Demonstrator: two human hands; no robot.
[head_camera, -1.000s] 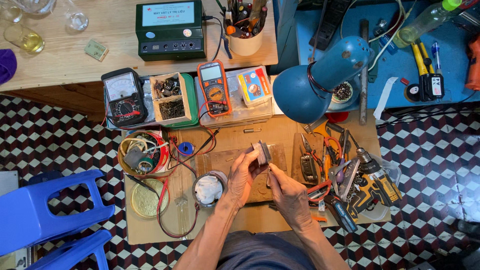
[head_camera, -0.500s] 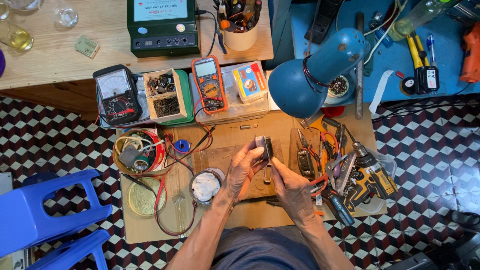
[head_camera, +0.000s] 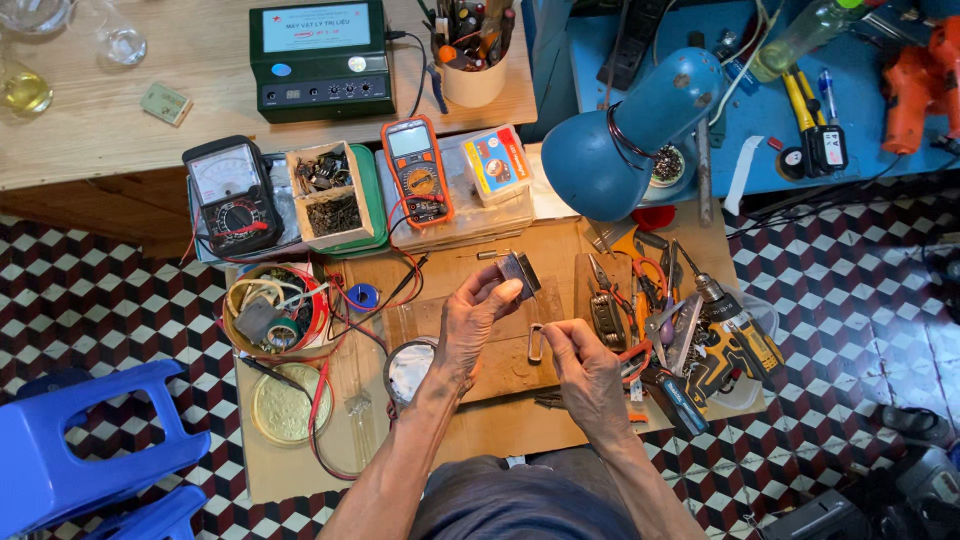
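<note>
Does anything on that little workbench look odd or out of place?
Mostly clutter. Pliers and a cordless drill lie heaped at the board's right edge. The left hand holds a small dark part; the right hand pinches a metal clip.

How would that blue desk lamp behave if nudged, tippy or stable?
Probably top-heavy: the blue desk lamp has a large dome shade leaning out over the cardboard work board. Its base is hidden, so stability is unclear. A nudge would likely swing the shade rather than slide it.
</note>
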